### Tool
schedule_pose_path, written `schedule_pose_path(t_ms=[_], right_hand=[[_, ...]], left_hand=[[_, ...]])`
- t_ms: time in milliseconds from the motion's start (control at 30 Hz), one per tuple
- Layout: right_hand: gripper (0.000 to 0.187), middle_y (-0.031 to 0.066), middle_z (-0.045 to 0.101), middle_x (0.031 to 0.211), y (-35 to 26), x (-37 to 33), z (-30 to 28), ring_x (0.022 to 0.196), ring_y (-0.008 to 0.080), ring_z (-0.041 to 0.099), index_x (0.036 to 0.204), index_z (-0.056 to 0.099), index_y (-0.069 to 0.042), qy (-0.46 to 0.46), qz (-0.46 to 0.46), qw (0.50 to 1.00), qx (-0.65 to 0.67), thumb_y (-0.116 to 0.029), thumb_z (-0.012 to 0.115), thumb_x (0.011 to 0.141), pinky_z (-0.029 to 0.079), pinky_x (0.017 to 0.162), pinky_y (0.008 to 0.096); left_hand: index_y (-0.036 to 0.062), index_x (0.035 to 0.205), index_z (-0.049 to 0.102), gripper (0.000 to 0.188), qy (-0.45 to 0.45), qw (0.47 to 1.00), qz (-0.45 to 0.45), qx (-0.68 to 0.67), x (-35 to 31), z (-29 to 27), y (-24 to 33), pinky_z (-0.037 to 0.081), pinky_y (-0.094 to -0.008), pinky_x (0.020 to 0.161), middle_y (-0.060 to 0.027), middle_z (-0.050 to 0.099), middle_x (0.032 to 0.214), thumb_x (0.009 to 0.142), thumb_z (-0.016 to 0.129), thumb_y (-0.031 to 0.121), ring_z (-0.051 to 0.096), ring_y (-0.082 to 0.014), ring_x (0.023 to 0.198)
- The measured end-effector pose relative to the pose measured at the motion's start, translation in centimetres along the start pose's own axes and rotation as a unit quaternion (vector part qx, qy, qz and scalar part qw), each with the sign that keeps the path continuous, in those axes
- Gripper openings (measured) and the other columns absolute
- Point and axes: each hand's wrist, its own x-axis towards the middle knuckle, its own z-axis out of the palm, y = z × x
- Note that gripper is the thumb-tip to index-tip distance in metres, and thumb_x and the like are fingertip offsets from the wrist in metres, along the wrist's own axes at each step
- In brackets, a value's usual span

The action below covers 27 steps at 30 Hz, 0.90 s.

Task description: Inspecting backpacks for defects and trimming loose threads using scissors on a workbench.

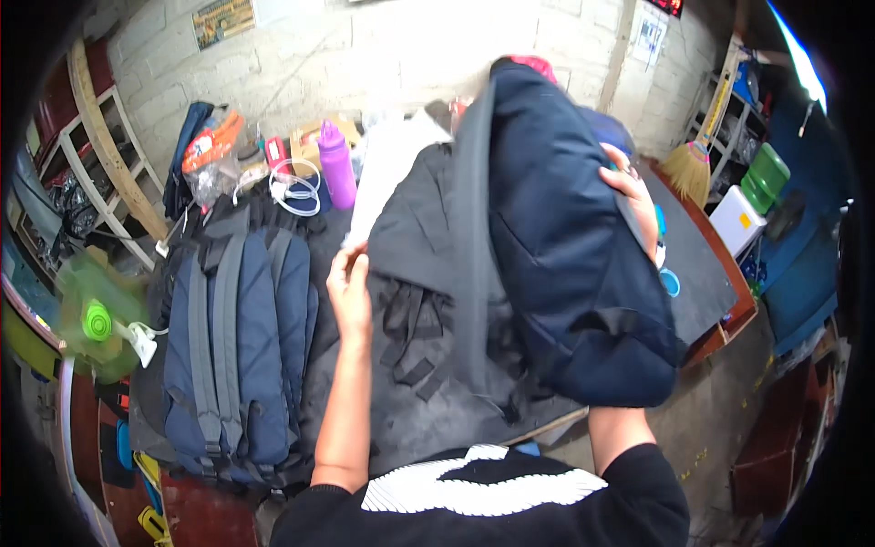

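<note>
A dark navy backpack (574, 219) stands tilted up in front of me, a grey strap running down its left side. My right hand (635, 199) grips its right side, the fingers on the fabric. Against its left side lies a piece of dark grey fabric (415, 219), with black straps (415, 324) hanging onto the table; whether it belongs to the backpack I cannot tell. My left hand (349, 287) is beside the left corner of this fabric, its fingers loosely bent and apart, with nothing visible between them.
Several blue-grey backpacks (251, 337) are piled at the left of the dark table (342, 401). Behind them stand a purple bottle (336, 169) and a coiled white cable (296, 193). A green fan (98, 319) is at far left; a broom (693, 169) leans at right.
</note>
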Motion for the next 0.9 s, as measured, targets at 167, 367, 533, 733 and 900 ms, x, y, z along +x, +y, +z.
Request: schedule_pose_path(t_ms=[167, 367, 533, 733, 900], right_hand=[[0.045, 0.0147, 0.057, 0.121, 2.7, -1.7, -2.6, 0.107, 0.0306, 0.058, 0.130, 0.047, -0.009, 0.044, 0.228, 0.970, 0.068, -0.034, 0.051, 0.093, 0.048, 0.091, 0.0397], [0.022, 0.0075, 0.061, 0.091, 21.0, -5.3, -14.3, 0.080, 0.0113, 0.058, 0.098, 0.057, 0.001, 0.126, 0.105, 0.930, -0.329, -0.007, 0.063, 0.079, 0.046, 0.071, 0.0262], [0.028, 0.0059, 0.063, 0.080, 18.5, -9.6, -12.7, 0.071, 0.0120, 0.058, 0.099, 0.058, 0.002, 0.124, 0.134, 0.904, -0.386, -0.015, 0.068, 0.079, 0.046, 0.066, 0.0259], [0.063, 0.0125, 0.062, 0.077, 18.2, -13.3, -3.2, 0.073, 0.0252, 0.063, 0.121, 0.042, -0.003, -0.001, 0.212, 0.824, -0.525, -0.024, 0.077, 0.073, 0.048, 0.066, 0.0360], [0.062, 0.0163, 0.061, 0.078, 20.4, -15.7, -3.2, 0.075, 0.0335, 0.062, 0.125, 0.035, -0.005, 0.083, 0.222, 0.960, -0.149, -0.015, 0.071, 0.076, 0.048, 0.071, 0.0364]], left_hand=[[0.0181, 0.144, 0.030, 0.067, -0.135, 0.956, -0.258, 0.028, 0.7, -2.8, 0.1, 0.036, -0.0239, 0.078, -0.0043, 0.051, 0.119, 0.089, 0.050, 0.050, 0.045, -0.0068, 0.085], [0.0083, 0.133, 0.047, 0.058, -0.365, 0.875, -0.229, 0.221, -2.9, -2.2, 2.6, 0.035, -0.0228, 0.058, 0.0023, 0.049, 0.077, 0.086, 0.062, 0.038, 0.039, -0.0059, 0.064], [0.0027, 0.120, 0.058, 0.046, -0.414, 0.837, -0.188, 0.303, -1.4, -3.6, 0.8, 0.042, -0.0243, 0.063, -0.0011, 0.057, 0.073, 0.083, 0.068, 0.028, 0.049, -0.0074, 0.069], [0.0102, 0.136, 0.042, 0.065, -0.369, 0.836, -0.151, 0.376, -1.6, 1.5, -2.0, 0.042, -0.0378, 0.093, -0.0231, 0.054, 0.118, 0.080, 0.068, 0.029, 0.054, -0.0320, 0.110], [0.0028, 0.136, 0.039, 0.049, -0.572, 0.727, -0.378, 0.033, -3.3, 5.4, 0.2, 0.056, -0.0276, 0.063, -0.0133, 0.064, 0.084, 0.091, 0.055, 0.011, 0.066, -0.0165, 0.071]])
